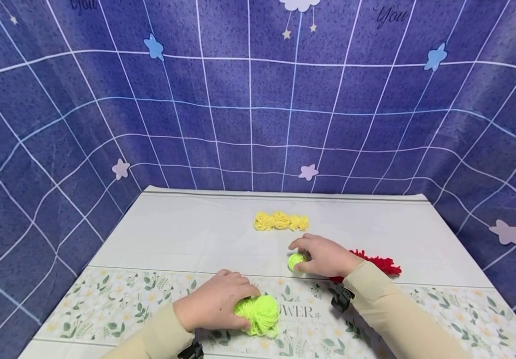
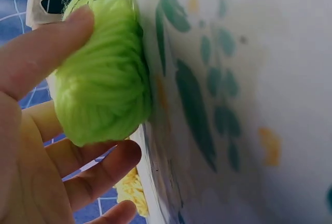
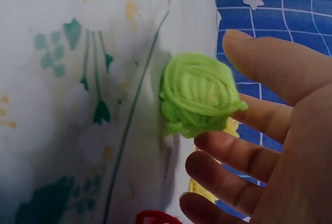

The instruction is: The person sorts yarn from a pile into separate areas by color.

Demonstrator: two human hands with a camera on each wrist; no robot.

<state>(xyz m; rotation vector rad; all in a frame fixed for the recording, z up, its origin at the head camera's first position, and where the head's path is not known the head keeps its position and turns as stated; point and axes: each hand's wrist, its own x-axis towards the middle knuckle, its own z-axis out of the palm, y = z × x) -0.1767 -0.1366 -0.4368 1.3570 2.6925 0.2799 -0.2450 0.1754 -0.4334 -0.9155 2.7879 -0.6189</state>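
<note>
Thumb and fingers of my left hand (image 1: 219, 301) grip a bright green yarn skein (image 1: 263, 314) on the floral part of the table cover. In the left wrist view the thumb presses one side of that skein (image 2: 101, 79), with some fingers partly hidden behind it. My right hand (image 1: 325, 255) is around a small wound ball of the same green yarn (image 1: 296, 261). Seen from the right wrist, the ball (image 3: 198, 94) sits on the cover, the thumb stands apart from it, and the fingers are spread loosely beside it; whether a fingertip touches it I cannot tell.
A yellow yarn skein (image 1: 280, 221) lies farther back on the white part of the table cover (image 1: 186, 229). Red yarn (image 1: 381, 264) lies partly hidden under the right wrist. A blue curtain (image 1: 249, 99) with grid lines and stars surrounds the table's back and sides.
</note>
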